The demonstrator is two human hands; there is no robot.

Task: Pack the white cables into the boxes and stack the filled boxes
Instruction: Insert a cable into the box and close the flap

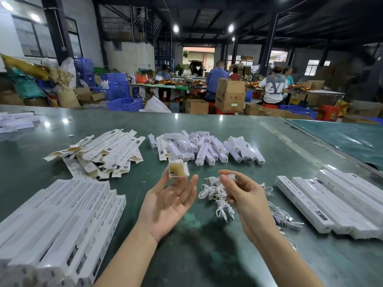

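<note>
At the centre of the frame the left hand is turned palm up with its fingers loosely spread, and a small white cardboard box with an open brown-lined end rests at its fingertips, the opening facing the camera; whether the thumb grips the box cannot be told. Just to the right, the right hand pinches a coiled white cable between thumb and forefinger, near the box opening but apart from it. Below and right of that hand a loose heap of white cables lies on the glossy green table. A stack of long white printed boxes fills the lower left, and a second row of long white boxes lies at the right. Higher up, a pile of flat unfolded cartons sits left of centre and a heap of small white lamp units right of it.
</note>
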